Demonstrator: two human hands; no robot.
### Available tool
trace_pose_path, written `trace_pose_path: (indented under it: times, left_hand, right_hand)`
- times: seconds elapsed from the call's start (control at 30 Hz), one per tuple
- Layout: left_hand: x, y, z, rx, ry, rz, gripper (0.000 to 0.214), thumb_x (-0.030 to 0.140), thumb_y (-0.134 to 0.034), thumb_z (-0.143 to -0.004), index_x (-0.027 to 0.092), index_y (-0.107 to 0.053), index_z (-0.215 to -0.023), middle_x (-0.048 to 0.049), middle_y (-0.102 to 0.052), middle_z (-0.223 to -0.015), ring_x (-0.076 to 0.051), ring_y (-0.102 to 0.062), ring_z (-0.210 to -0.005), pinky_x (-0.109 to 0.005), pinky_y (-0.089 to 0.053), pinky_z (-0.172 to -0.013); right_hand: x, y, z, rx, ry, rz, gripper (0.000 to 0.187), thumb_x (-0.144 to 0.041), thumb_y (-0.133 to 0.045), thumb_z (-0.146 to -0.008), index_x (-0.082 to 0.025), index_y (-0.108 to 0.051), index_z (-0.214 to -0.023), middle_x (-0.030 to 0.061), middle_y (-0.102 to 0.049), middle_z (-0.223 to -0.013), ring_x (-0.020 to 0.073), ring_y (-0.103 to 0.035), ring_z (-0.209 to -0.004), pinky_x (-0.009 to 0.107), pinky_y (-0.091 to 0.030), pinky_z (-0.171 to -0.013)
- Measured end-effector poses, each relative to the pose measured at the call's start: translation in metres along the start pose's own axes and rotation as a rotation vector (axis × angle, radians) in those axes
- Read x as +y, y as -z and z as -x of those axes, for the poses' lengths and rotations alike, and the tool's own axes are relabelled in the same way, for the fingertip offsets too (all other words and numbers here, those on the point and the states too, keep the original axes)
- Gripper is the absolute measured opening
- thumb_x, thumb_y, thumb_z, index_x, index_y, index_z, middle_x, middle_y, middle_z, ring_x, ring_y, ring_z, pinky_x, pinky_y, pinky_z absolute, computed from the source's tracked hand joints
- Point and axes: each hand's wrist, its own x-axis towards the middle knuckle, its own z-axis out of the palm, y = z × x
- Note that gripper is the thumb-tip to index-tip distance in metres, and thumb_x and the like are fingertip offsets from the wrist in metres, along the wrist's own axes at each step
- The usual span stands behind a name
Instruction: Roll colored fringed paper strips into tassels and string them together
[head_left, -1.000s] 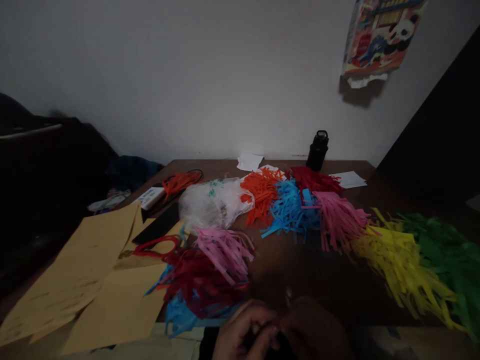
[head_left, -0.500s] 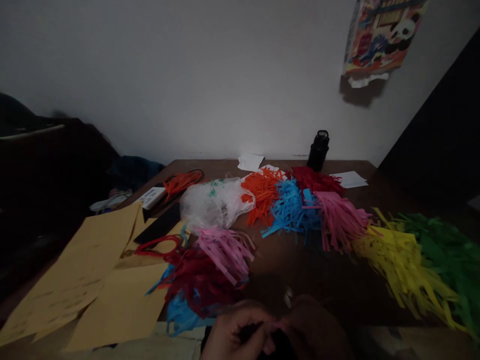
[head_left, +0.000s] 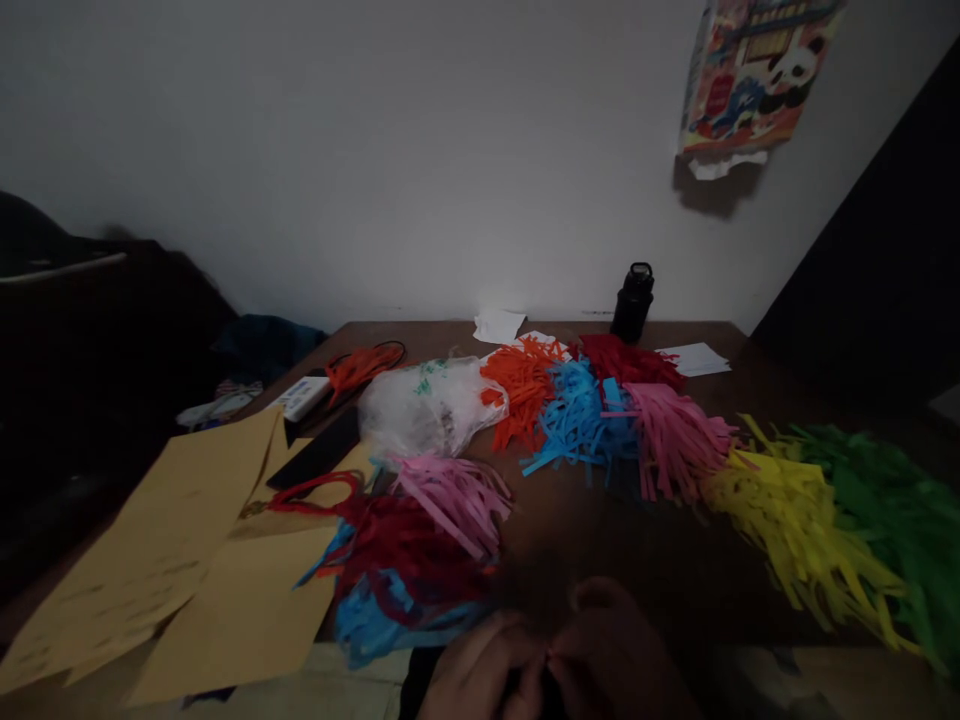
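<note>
At the table's front edge, my left hand (head_left: 484, 665) and my right hand (head_left: 611, 645) meet fingertip to fingertip, both in a pinch. A tiny reddish-pink bit shows between the fingertips, too small and dark to name. Just left and beyond my left hand lies a heap of fringed paper tassels: a pink tassel (head_left: 454, 505), a dark red tassel (head_left: 409, 550) and a blue tassel (head_left: 382, 620). The nearest part of the blue one reaches close to my left hand. Deep shadow covers most of my right hand.
Brown paper sheets (head_left: 150, 540) cover the left side, with red cord (head_left: 315, 495) near them. A clear plastic bag (head_left: 420, 410) lies mid-table. Orange (head_left: 525, 385), blue (head_left: 581, 420), pink (head_left: 679, 440), yellow (head_left: 810, 530) and green tassels (head_left: 892, 510) curve rightward. A black bottle (head_left: 632, 303) stands behind.
My hands have shifted slightly, still joined at the fingertips. The pink bit between them shows less, and the small whitish piece beside my right hand is out of sight. The tassels lie as before.
</note>
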Motion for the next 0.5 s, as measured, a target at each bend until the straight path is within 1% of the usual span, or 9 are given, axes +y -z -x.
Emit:
trace_pose_path:
  times: [0.1,0.2,0.3,0.37,0.4,0.43,0.47,0.5]
  left_hand:
    - [-0.001,0.004,0.002,-0.006,0.065,-0.016,0.025,0.001,-0.05,-0.077,0.024,-0.055,-0.087,0.004,-0.069,-0.072,-0.01,-0.068,-0.061,-0.013,-0.053,-0.062]
    - [0.0,0.006,-0.002,-0.045,0.139,0.077,0.02,0.004,-0.055,-0.08,0.023,-0.057,-0.085,0.0028,-0.068,-0.071,-0.01,-0.067,-0.062,-0.013,-0.052,-0.062]
    - [0.003,0.006,-0.007,-0.121,0.198,0.233,0.011,0.012,-0.056,-0.086,0.022,-0.062,-0.084,0.0005,-0.066,-0.069,-0.012,-0.065,-0.061,-0.015,-0.051,-0.058]
    - [0.003,0.009,-0.01,-0.17,0.232,0.317,0.013,0.017,-0.055,-0.089,0.022,-0.065,-0.081,0.0003,-0.066,-0.066,-0.012,-0.064,-0.06,-0.016,-0.05,-0.057]
    - [0.001,0.013,-0.011,-0.17,0.279,0.346,0.017,0.019,-0.054,-0.091,0.022,-0.066,-0.079,0.0002,-0.066,-0.066,-0.012,-0.064,-0.06,-0.016,-0.05,-0.058]
    - [-0.002,0.021,-0.012,-0.139,0.356,0.363,0.02,0.023,-0.052,-0.093,0.021,-0.067,-0.078,0.0001,-0.066,-0.065,-0.013,-0.064,-0.06,-0.018,-0.05,-0.059]
    - [-0.008,0.03,-0.013,-0.08,0.458,0.369,0.022,0.029,-0.053,-0.093,0.021,-0.067,-0.077,0.0002,-0.065,-0.063,-0.013,-0.064,-0.058,-0.019,-0.051,-0.058]
    - [-0.015,0.043,-0.016,0.001,0.572,0.363,0.024,0.036,-0.056,-0.091,0.02,-0.067,-0.077,0.0004,-0.065,-0.061,-0.014,-0.063,-0.056,-0.02,-0.051,-0.056]
  right_hand:
    - [0.001,-0.001,0.004,0.028,0.004,0.071,0.025,-0.012,-0.037,-0.093,-0.023,-0.044,-0.073,-0.0077,-0.051,-0.05,0.009,-0.051,-0.043,0.027,-0.052,-0.076]
    - [0.003,0.001,0.011,-0.036,-0.005,0.098,0.019,-0.011,-0.043,-0.088,-0.024,-0.045,-0.074,-0.0069,-0.053,-0.052,0.0105,-0.053,-0.047,0.027,-0.053,-0.077]
    - [0.005,-0.004,0.02,-0.072,-0.042,0.108,0.019,-0.016,-0.043,-0.092,-0.024,-0.049,-0.075,-0.005,-0.057,-0.056,0.0133,-0.06,-0.058,0.028,-0.054,-0.079]
    - [0.008,-0.008,0.026,-0.038,-0.044,0.1,0.021,-0.023,-0.041,-0.097,-0.025,-0.053,-0.08,-0.0037,-0.061,-0.059,0.0151,-0.063,-0.063,0.03,-0.055,-0.081]
    - [0.011,-0.008,0.029,-0.009,-0.054,0.1,0.021,-0.027,-0.04,-0.098,-0.025,-0.057,-0.086,-0.0032,-0.064,-0.062,0.0156,-0.064,-0.063,0.03,-0.056,-0.08]
    - [0.015,-0.006,0.032,0.021,-0.082,0.107,0.022,-0.032,-0.039,-0.099,-0.026,-0.059,-0.094,-0.0021,-0.067,-0.067,0.0162,-0.066,-0.064,0.03,-0.057,-0.078]
    - [0.02,-0.001,0.034,0.057,-0.119,0.122,0.024,-0.036,-0.04,-0.1,-0.026,-0.061,-0.103,-0.0007,-0.071,-0.073,0.0169,-0.067,-0.065,0.029,-0.058,-0.074]
    - [0.026,0.005,0.037,0.039,-0.186,0.134,0.026,-0.039,-0.042,-0.099,-0.026,-0.06,-0.111,0.0007,-0.073,-0.082,0.0175,-0.069,-0.069,0.028,-0.059,-0.07]
